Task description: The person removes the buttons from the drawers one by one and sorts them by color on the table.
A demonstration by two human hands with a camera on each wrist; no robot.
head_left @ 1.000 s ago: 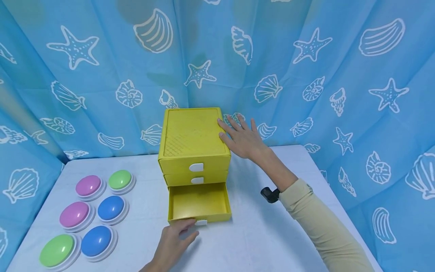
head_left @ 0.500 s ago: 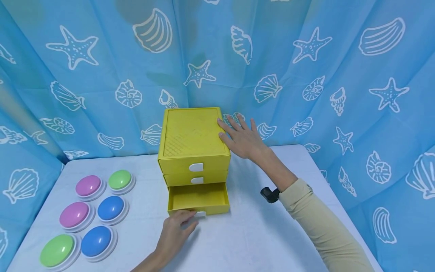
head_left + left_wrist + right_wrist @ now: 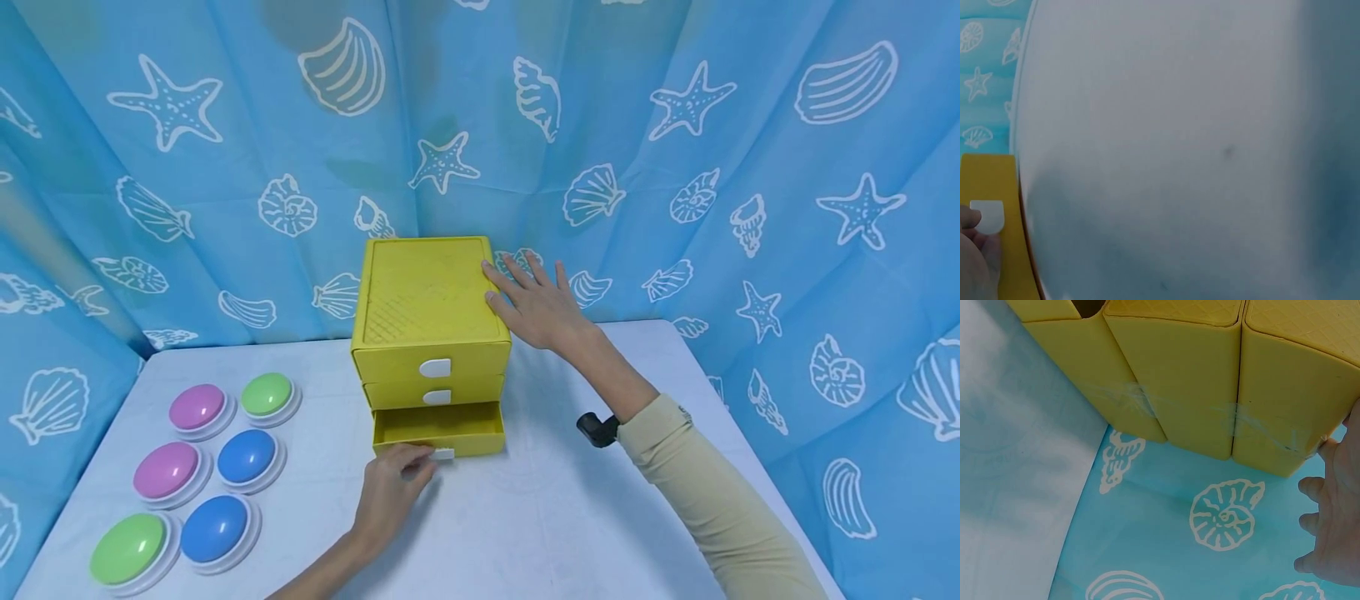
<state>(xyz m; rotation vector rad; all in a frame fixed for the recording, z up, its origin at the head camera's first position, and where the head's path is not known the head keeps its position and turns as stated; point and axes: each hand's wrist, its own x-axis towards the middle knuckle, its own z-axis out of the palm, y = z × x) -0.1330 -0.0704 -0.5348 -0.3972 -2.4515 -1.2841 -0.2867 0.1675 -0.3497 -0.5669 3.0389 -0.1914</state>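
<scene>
A yellow three-drawer cabinet (image 3: 423, 292) stands against the back of the table. Its bottom drawer (image 3: 472, 445) is part way out, and the visible inside holds nothing; the two upper drawers are closed. My left hand (image 3: 386, 496) is at that drawer's front, with bent index finger and thumb at the left end of its white tab handle (image 3: 446, 454). The left wrist view shows a fingertip against the tab (image 3: 988, 215). My right hand (image 3: 536, 308) lies with spread fingers against the cabinet's upper right edge; in the right wrist view several fingers (image 3: 1311, 487) reach past its corner.
Several round push buttons, such as a pink one (image 3: 167, 469), a blue one (image 3: 213, 528) and a green one (image 3: 266, 393), stand left on the white-covered table (image 3: 570, 533). A blue shell-print curtain (image 3: 480, 100) hangs close behind. A black device (image 3: 597, 429) sits at the right wrist.
The bottom drawer has slid inward toward the cabinet, and my left hand has moved forward with it. The right hand has stayed on the cabinet's edge.
</scene>
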